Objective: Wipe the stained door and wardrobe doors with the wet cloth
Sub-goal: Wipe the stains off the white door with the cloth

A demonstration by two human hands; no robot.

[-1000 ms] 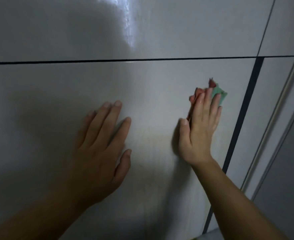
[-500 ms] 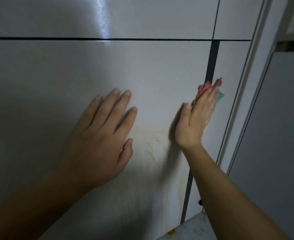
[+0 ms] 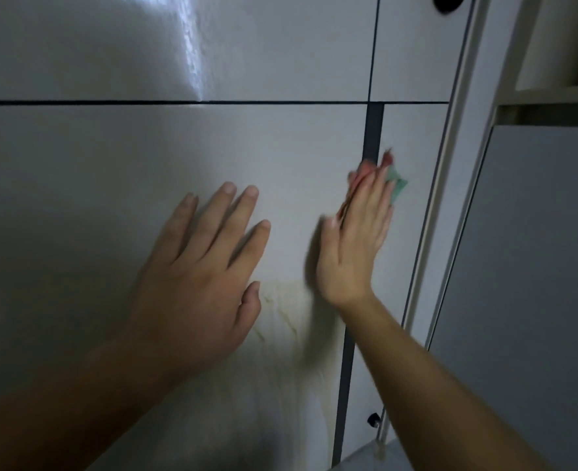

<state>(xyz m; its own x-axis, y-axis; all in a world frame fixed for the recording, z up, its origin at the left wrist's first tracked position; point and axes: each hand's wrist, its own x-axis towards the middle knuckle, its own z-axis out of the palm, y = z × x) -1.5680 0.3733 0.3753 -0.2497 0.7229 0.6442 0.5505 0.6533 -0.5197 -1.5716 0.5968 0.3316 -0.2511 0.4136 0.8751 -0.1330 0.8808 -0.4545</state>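
Note:
A glossy white wardrobe door fills the view. A yellowish stain spreads on it below and between my hands. My left hand lies flat on the door with fingers spread. My right hand presses a wet cloth, pink and green, flat against the door near its right edge, over the dark vertical gap. Most of the cloth is hidden under my fingers, and this hand is blurred.
A narrow white door lies right of the gap, with a small dark knob low down. A white frame and a grey panel stand further right. A black horizontal seam runs above. A dark round hole sits at the top.
My right hand has slid the cloth rightwards, from the door's face to the dark gap. More of the stain shows as the view shifted. My left hand stays flat on the door.

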